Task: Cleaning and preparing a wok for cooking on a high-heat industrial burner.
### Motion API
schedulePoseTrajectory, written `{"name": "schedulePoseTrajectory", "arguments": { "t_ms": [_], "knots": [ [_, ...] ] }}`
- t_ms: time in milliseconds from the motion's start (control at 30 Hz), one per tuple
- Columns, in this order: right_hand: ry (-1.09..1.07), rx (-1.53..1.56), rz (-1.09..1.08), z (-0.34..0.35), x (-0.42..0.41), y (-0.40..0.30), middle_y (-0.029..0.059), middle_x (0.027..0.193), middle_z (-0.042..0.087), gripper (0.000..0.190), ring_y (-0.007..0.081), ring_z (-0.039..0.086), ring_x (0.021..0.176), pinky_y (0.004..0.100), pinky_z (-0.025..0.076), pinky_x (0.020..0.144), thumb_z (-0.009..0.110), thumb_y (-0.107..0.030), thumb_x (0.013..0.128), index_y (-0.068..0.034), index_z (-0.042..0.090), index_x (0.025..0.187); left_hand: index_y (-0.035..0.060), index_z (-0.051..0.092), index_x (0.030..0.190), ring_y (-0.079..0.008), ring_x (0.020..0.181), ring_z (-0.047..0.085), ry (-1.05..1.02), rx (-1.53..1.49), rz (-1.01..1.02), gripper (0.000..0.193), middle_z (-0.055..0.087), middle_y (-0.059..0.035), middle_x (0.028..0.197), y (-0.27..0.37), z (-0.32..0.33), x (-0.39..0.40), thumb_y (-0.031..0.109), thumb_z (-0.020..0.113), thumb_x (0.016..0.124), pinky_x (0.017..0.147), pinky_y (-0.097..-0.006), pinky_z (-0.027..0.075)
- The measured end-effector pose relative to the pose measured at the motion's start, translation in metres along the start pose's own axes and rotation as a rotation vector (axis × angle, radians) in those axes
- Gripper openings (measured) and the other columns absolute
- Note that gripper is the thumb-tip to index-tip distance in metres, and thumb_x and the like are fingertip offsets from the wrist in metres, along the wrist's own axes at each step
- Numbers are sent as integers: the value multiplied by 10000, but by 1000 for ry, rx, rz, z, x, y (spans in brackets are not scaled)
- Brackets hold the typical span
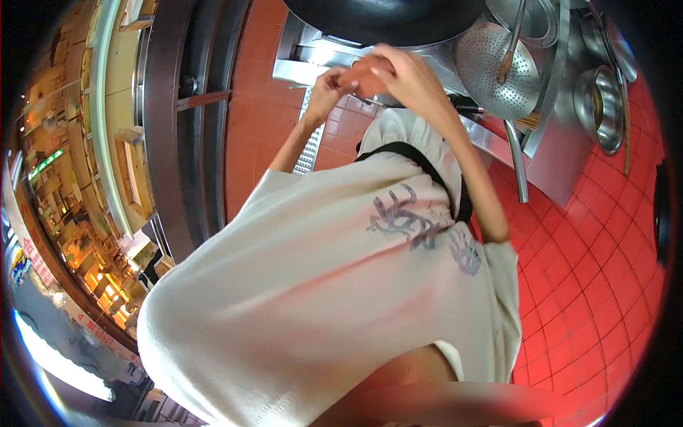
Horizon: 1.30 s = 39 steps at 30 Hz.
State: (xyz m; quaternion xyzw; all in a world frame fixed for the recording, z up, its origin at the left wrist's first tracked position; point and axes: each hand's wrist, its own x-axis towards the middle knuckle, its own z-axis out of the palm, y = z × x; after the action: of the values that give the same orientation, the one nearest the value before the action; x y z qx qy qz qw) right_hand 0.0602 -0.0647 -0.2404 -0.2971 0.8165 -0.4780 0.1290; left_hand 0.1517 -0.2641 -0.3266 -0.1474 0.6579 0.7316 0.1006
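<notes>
Both my hands are raised in front of my waist, just below the black wok (384, 18) at the top of the view. Between them is a soft-looking reddish-brown piece (365, 77), perhaps a cloth; blur hides its exact kind. My left hand (326, 93) pinches its left edge with thumb and fingers. From the right, my right hand (400, 72) grips it, with the fingers curled over the top. A perforated metal strainer (483, 64) lies to the right of my right hand, and a wooden-ended handle (504, 66) crosses it.
A bamboo brush (528, 121) and a metal tube (515, 160) stick out below the strainer. Metal bowls (600, 109) stand at the far right. A steel-framed counter (171, 117) runs along the left. Below lie red floor tiles (581, 256) and a perforated drain strip (309, 139).
</notes>
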Motion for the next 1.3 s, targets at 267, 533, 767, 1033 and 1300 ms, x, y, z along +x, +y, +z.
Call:
{"name": "schedulePoseTrajectory", "arguments": {
  "t_ms": [267, 533, 767, 1033, 1300],
  "knots": [
    [-59, -196, -16, 44, 126, 46, 190, 1061, 679, 395, 372, 640, 1014, 453, 503, 869, 693, -260, 811, -92, 641, 1165, 40, 633, 998, -119, 800, 655, 237, -18, 1, 209, 681, -44, 890, -12, -49, 20, 199, 710, 885, 682, -270, 535],
    [379, -325, -61, 87, 109, 54, 206, 1057, 668, 403, 385, 625, 1010, 455, 485, 907, 673, -313, 840, -27, 631, 1120, 25, 535, 1194, -282, 1079, 561, 672, 914, 595, 516, 557, -175, 1231, 6, -32, 4, 131, 790, 758, 895, -399, 443],
    [659, 28, 272, 30, -9, 84, 128, 942, 706, 322, 196, 673, 890, 311, 502, 803, 621, -296, 930, -3, 664, 1057, 78, 499, 1269, -335, 1167, 492, -9, 1147, 1023, 648, 513, -137, 1235, 65, -23, 47, 84, 771, 681, 964, -450, 394],
    [827, 342, 634, 78, -231, 113, 59, 893, 683, 311, 114, 625, 847, 264, 499, 749, 550, -262, 984, 20, 644, 1076, 80, 549, 1174, -286, 996, 574, -432, 1497, 1044, 451, 568, -87, 1076, 62, -44, 83, 194, 717, 771, 852, -404, 474],
    [746, 245, 815, 215, -308, 139, 100, 928, 679, 294, 150, 653, 884, 291, 510, 800, 567, -226, 970, 30, 629, 1100, 78, 524, 947, -253, 901, 595, -348, 1621, 1117, 344, 562, -78, 909, 44, -34, 96, 307, 724, 785, 777, -373, 500]
  ]
}}
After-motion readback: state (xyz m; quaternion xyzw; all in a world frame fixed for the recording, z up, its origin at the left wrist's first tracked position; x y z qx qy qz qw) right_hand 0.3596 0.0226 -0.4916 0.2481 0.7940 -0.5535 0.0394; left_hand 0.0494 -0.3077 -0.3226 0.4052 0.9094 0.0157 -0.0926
